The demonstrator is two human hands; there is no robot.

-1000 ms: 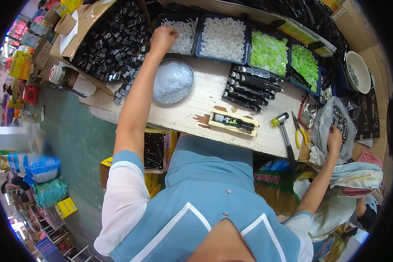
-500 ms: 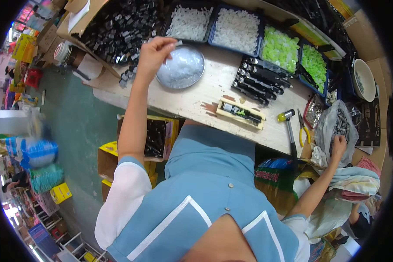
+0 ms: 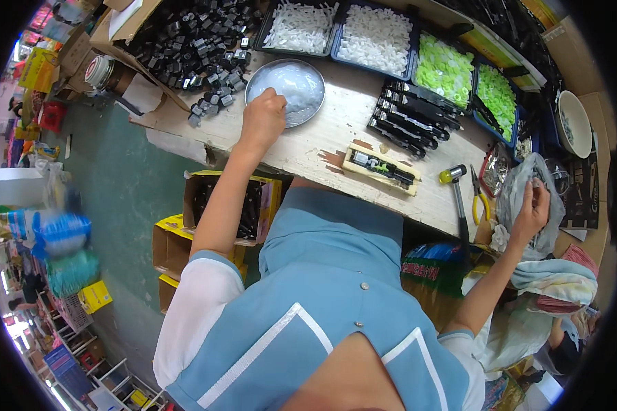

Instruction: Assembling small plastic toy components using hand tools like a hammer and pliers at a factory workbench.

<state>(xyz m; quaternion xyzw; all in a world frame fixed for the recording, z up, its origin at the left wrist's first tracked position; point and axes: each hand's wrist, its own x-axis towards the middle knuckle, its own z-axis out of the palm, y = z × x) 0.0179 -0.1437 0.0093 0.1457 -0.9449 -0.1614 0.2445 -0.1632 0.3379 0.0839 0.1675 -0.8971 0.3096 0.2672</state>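
My left hand (image 3: 264,122) is closed in a pinch at the near rim of a round metal dish (image 3: 310,111) that holds a pale, translucent, grease-like substance. Its fingertips are turned away, hiding the small white plastic piece they held a moment earlier. Over at the right, my right hand (image 3: 533,211) has its fingers curled at the mouth of a clear plastic bag (image 3: 511,198) of small dark metal parts. What those fingers hold, if anything, cannot be made out. Between the hands lies a cream holder (image 3: 404,188) with a black, silver and green assembly (image 3: 380,168) in it.
Black caps (image 3: 202,51) are heaped at the back left. Trays of white pieces (image 3: 373,41) and green pieces (image 3: 445,65) line the back. Black handles (image 3: 415,120) lie in a row. A hammer (image 3: 458,198) and yellow-handled pliers (image 3: 482,198) rest near the bag.
My left hand has come down and nearer, from above the dish's far edge to its near rim. My right hand has risen slightly out of the bag, fingers now curled upward.
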